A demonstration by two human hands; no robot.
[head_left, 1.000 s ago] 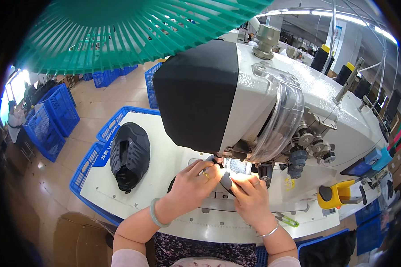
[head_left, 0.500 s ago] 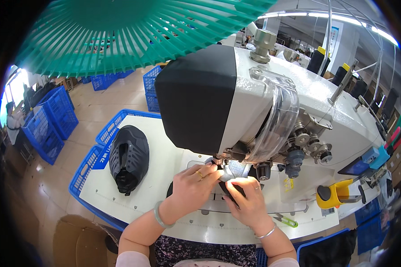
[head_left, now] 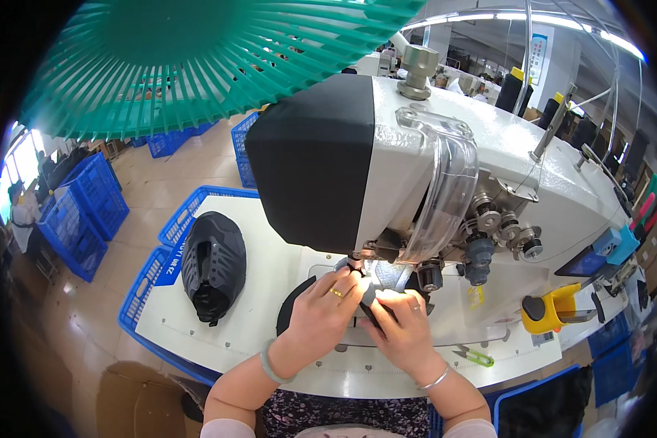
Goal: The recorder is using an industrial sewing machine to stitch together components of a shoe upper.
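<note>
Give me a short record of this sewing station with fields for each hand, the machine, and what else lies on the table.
left hand: left hand presses a dark piece of material under the machine head
right hand: right hand grips the same dark piece from the other side
machine: white sewing machine with a black end and a clear guard
table: white table
left of hands: stack of black shoe parts
right of hands: green snips, yellow holder
overhead: green fan guard

Left hand (head_left: 320, 315) wears gold ring, jade bangle (head_left: 268, 363); right, silver bracelet (head_left: 436, 379).
</note>
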